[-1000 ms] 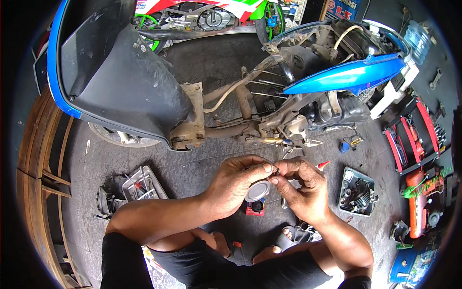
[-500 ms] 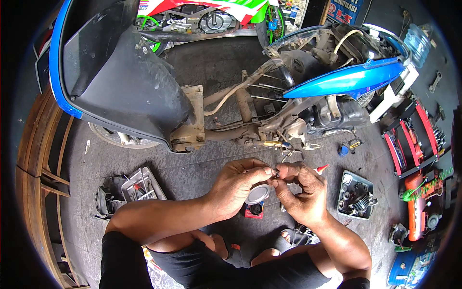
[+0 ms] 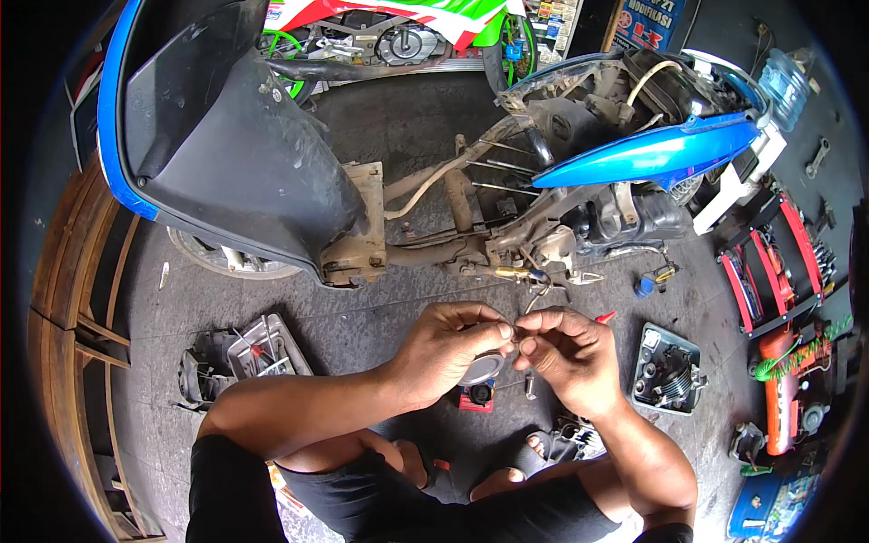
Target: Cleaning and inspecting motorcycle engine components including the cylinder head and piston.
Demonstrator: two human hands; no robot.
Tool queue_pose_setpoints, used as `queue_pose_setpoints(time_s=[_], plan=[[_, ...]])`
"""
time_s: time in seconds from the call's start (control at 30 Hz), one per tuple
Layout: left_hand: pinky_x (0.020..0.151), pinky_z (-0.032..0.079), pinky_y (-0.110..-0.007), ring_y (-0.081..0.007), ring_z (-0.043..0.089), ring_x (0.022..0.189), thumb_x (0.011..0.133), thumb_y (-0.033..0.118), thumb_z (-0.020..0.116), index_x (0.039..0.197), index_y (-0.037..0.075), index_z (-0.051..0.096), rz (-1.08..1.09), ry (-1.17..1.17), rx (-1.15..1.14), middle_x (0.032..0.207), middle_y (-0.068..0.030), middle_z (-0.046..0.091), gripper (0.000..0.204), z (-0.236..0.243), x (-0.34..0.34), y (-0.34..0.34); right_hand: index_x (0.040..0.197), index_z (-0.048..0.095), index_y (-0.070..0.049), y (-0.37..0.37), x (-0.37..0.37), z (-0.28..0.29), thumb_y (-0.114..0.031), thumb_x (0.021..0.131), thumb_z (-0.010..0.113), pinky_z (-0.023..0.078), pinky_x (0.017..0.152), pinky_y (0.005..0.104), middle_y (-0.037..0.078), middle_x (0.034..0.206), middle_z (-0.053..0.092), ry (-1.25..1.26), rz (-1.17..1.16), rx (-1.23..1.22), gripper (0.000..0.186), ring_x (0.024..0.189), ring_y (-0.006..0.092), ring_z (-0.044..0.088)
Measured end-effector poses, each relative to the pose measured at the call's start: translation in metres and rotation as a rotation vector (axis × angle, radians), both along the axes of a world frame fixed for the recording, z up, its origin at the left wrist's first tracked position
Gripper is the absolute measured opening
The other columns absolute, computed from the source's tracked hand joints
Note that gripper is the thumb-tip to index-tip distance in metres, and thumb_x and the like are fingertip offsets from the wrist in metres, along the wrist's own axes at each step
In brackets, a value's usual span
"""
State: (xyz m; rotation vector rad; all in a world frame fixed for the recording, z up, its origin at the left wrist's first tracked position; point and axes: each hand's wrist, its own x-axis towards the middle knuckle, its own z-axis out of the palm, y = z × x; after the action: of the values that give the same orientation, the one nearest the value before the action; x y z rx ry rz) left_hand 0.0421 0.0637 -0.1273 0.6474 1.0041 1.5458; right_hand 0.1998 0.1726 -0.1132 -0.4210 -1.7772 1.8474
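I've got both hands up on the near side of the stripped motorbike point(image 3: 425, 250), in front of its bare middle frame, below its loose tubing. My left hand point(image 3: 442, 351) is curled round a round grey metal part point(image 3: 484, 369), thumb and index stretched to a pinch beyond it. My right hand point(image 3: 572, 360) is pinched too, fingertips meeting the left's. If something small sits between them I cannot tell; too tiny, and fingers cover it. The grey part hangs under my left fingers, its flat face up, in front of the motorbike's middle, clear of the frame.

Floor around: red box point(image 3: 467, 405) with a black round part point(image 3: 481, 392) on it, farther out from the motorbike than the grey part. Red pointed tip point(image 3: 606, 318) peeks out beside my right hand, on the side of the motorbike's tail; rest of it hidden. Metal tray point(image 3: 291, 338) with tools sits out from the motorbike's front end, below the black leg shield point(image 3: 244, 167). Grey tray point(image 3: 662, 405) full of metal engine pieces sits out from its rear end, below the blue side panel point(image 3: 656, 156). Small blue cap point(image 3: 644, 287) lies just off the rear end, nearer than that tray. Red-and-black tool rack point(image 3: 797, 233) stands past the tail. Green-and-red motorcycle point(image 3: 389, 27) is parked on the motorbike's far side.
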Motion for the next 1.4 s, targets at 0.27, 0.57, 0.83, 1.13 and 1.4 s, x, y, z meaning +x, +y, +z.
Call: queue_pose_setpoints(time_s=[0.27, 0.57, 0.83, 1.13, 1.4], plan=[[0.072, 0.049, -0.022, -0.0066, 0.060, 0.080, 0.094, 0.011, 0.064, 0.099, -0.002, 0.068, 0.070, 0.316, 0.060, 0.084, -0.0035, 0.068, 0.014, -0.007, 0.002, -0.002, 0.097, 0.063, 0.005, 0.010, 0.004, 0.004, -0.009, 0.093, 0.064, 0.058, 0.055, 0.0290, 0.010, 0.080, 0.066, -0.158, 0.030, -0.323, 0.015, 0.061, 0.0174, 0.066], [0.058, 0.039, -0.020, -0.0014, 0.046, 0.067, 0.095, 0.010, 0.063, 0.093, -0.001, 0.066, 0.006, 0.614, -0.010, 0.071, 0.0037, 0.057, 0.011, 0.009, 0.000, -0.007, 0.094, 0.065, 0.003, 0.011, 0.005, 0.005, -0.007, 0.093, 0.063, 0.052, 0.054, 0.0213, 0.004, 0.077, 0.063, -0.202, 0.062, -0.177, 0.010, 0.059, 0.0077, 0.060], [0.060, 0.043, -0.026, -0.0065, 0.050, 0.067, 0.096, 0.010, 0.059, 0.094, -0.001, 0.062, -0.020, 0.679, 0.237, 0.078, -0.0044, 0.057, 0.011, 0.000, -0.002, -0.006, 0.092, 0.064, 0.003, 0.017, 0.006, 0.005, -0.009, 0.090, 0.063, 0.051, 0.054, 0.0224, 0.005, 0.077, 0.063, -0.217, 0.168, -0.518, 0.011, 0.058, 0.0091, 0.059], [0.059, 0.043, -0.023, -0.0041, 0.048, 0.066, 0.094, 0.008, 0.059, 0.092, -0.001, 0.062, -0.048, 0.672, 0.046, 0.072, -0.0014, 0.056, 0.010, 0.014, -0.003, -0.010, 0.091, 0.059, 0.001, -0.006, 0.002, 0.002, -0.012, 0.096, 0.056, 0.046, 0.052, 0.0220, 0.000, 0.070, 0.056, -0.245, 0.004, 0.037, 0.013, 0.057, 0.0057, 0.053], [0.070, 0.047, -0.025, -0.0069, 0.055, 0.076, 0.096, 0.009, 0.058, 0.092, -0.002, 0.063, 0.006, 0.381, 0.044, 0.079, -0.0020, 0.061, 0.013, -0.004, -0.006, -0.003, 0.092, 0.059, 0.001, 0.006, 0.005, 0.003, -0.010, 0.095, 0.056, 0.052, 0.057, 0.0242, 0.002, 0.073, 0.058, -0.417, 0.114, -0.099, 0.012, 0.061, 0.0082, 0.058]])
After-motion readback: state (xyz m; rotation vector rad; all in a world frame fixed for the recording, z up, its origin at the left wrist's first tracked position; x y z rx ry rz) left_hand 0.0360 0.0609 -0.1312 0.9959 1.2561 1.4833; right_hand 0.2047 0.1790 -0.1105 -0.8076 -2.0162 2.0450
